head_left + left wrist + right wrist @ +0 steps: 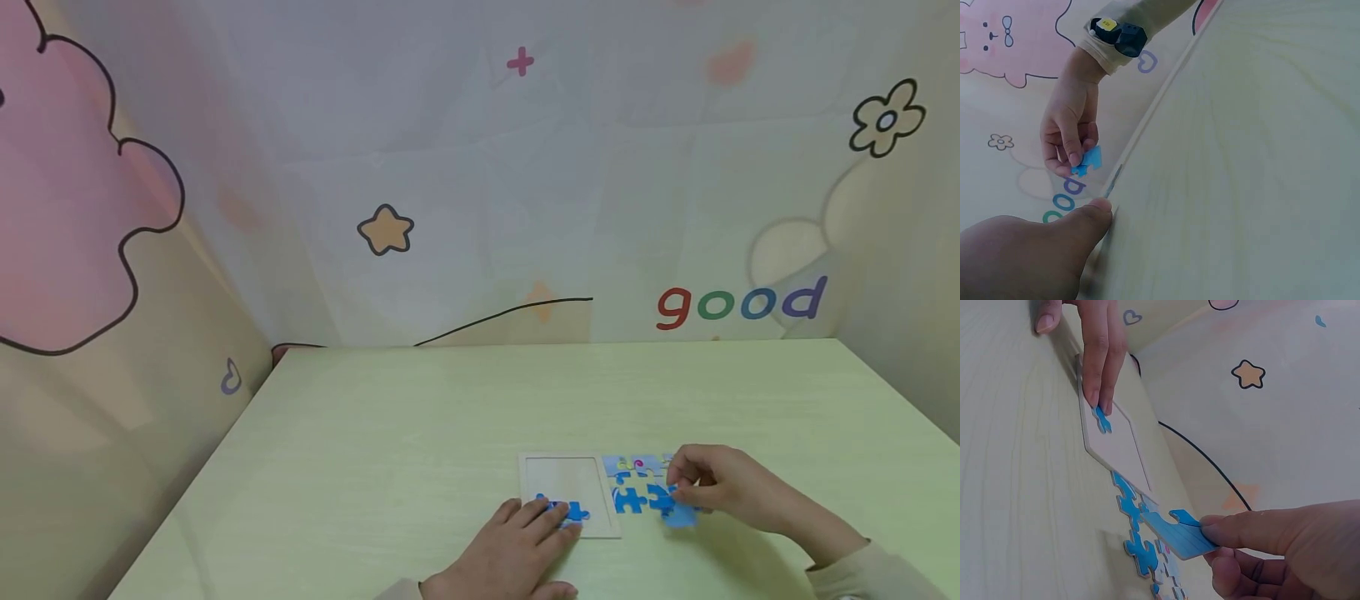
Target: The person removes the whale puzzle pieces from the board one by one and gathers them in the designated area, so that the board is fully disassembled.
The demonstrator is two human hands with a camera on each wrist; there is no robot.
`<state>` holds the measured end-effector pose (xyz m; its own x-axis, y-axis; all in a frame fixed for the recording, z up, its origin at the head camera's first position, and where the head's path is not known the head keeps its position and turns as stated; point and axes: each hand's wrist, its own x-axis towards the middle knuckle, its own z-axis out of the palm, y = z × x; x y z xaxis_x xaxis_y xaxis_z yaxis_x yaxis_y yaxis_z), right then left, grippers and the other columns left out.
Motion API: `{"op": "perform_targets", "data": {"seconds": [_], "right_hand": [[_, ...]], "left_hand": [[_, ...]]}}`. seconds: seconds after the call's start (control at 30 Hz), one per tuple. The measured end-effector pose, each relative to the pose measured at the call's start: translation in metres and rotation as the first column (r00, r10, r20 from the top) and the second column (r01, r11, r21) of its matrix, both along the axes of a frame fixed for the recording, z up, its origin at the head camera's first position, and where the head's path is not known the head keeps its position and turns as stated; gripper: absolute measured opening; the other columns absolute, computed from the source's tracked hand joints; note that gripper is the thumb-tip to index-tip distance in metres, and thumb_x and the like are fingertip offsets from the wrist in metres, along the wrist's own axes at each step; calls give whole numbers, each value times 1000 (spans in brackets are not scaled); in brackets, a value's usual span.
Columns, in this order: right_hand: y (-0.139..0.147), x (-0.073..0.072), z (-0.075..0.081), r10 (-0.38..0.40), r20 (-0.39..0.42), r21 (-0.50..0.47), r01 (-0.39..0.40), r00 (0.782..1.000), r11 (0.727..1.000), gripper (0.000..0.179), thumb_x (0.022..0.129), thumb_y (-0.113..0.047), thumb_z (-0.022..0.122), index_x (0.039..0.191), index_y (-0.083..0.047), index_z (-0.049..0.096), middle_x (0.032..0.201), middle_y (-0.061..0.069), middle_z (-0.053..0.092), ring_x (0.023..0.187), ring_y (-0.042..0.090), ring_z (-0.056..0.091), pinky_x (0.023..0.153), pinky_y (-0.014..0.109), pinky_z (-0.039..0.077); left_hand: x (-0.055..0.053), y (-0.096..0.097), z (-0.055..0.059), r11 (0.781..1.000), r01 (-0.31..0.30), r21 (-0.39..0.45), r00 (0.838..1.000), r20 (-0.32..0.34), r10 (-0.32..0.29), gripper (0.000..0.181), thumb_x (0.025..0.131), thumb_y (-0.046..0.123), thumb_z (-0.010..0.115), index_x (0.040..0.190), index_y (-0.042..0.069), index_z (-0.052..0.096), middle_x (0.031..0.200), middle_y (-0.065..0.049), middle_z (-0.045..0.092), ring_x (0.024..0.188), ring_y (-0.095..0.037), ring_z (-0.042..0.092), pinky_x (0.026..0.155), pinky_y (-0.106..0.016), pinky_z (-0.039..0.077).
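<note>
Between thumb and fingers, my right hand [738,487] pinches a blue jigsaw piece [1179,536], held up over several loose puzzle pieces [630,500] beside the frame. My left hand [517,542] lies with its fingers stretched out across the near left part of a pale puzzle frame [613,508]. Its fingertips touch a blue puzzle piece [577,510] inside the frame, covering part of it. In the left wrist view the raised piece [1090,160] shows its notched edge below the right thumb.
The loose pieces lie along the frame's right side on a light green table [420,417]. Behind the table hangs a printed cloth [450,167] with a star and the word "good". A dark wrist device [1130,39] sits on the right sleeve.
</note>
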<state>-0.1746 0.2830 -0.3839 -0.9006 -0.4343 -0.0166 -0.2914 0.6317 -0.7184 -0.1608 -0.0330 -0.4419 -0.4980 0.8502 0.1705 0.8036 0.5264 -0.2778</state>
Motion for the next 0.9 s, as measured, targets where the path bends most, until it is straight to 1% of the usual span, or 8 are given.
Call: {"op": "perform_targets", "data": {"seconds": [0.13,0.3,0.47,0.7,0.83,0.9], "right_hand": [[8,1,-3,-8,10,1,8,1000,1000,13,90,-17,66,94,-6,60,76,-2,54,60,2,49,54,22,45],[18,1,-7,-10,16,11,10,1000,1000,12,91,-16,65,94,-6,60,76,-3,54,58,2,47,53,21,43],[26,3,-13,-21,17,33,20,1000,999,12,90,-16,66,93,-7,61,76,-4,55,57,1,46,52,21,41],[33,5,-21,-80,22,99,78,997,992,11,88,-17,68,91,-9,62,76,-2,56,61,1,45,56,20,40],[36,6,-27,-111,-12,144,112,994,983,10,86,-17,70,89,-10,63,76,-3,57,64,-1,44,59,19,39],[37,7,-29,-125,-31,163,128,992,978,11,86,-17,71,88,-11,63,77,-3,57,65,-2,44,61,19,39]], "left_hand": [[0,0,1,1000,-2,-3,1000,-4,2,61,99,60,27,144,23,44,146,2,48,132,-17,47,100,-35,43],[0,-1,0,1000,-4,-5,1000,-26,4,60,99,60,28,143,23,45,145,2,48,132,-16,47,101,-34,43],[1,-1,1,1000,-8,-9,1000,-14,8,60,99,60,27,144,23,44,146,2,47,133,-17,47,101,-35,42],[1,-2,0,1000,-1,-7,999,-32,1,60,99,60,28,143,23,44,145,2,48,132,-16,48,101,-34,43],[1,-2,1,1000,-1,-7,1000,-8,1,60,99,59,27,144,23,43,146,2,47,133,-17,47,101,-35,42],[1,-2,2,1000,-1,-7,1000,17,1,60,100,59,27,144,22,43,147,2,46,134,-17,46,103,-36,42]]}}
